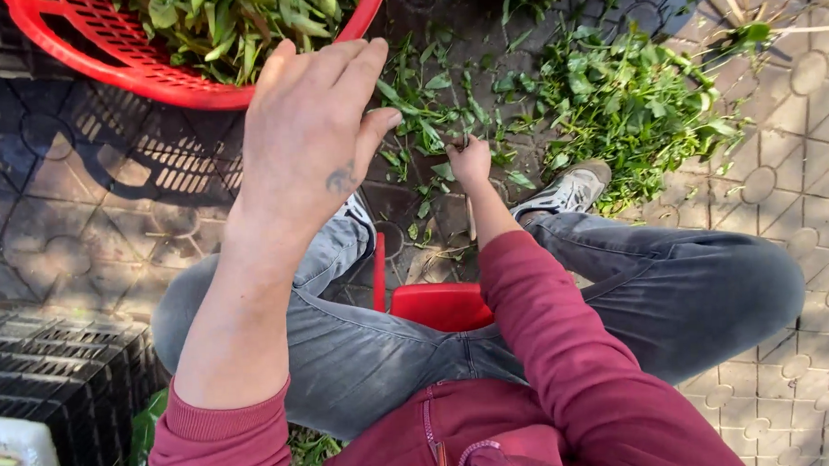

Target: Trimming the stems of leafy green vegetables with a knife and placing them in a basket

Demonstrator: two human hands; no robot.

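Left hand (312, 126) is up high in the middle of the view, fingers spread loose and flat, palm away from the camera: that grip is released, nothing in it, touching nothing. It hangs just near the rim of the red basket (105, 65) at far left, which is packed with green leaves (233, 23); the basket's top is cut off by the frame edge.

Right hand (470, 160) is down low, farther out, reaching to the paving (799, 201) between the knees. Fingers are curled in tight among the scattered leaves (429, 118). It is clenched, maybe pinching a thin stem, but the hand is small and partly in shade, so what it has, if anything, is hard to make out.

To the right lies a bigger pile of greens (631, 106), with a grey shoe (569, 189) just beside its near edge. A red stool (435, 306) shows between the grey trouser legs, mostly hidden. Near left, dark crates (61, 374) sit stacked, cut off at the bottom corner.
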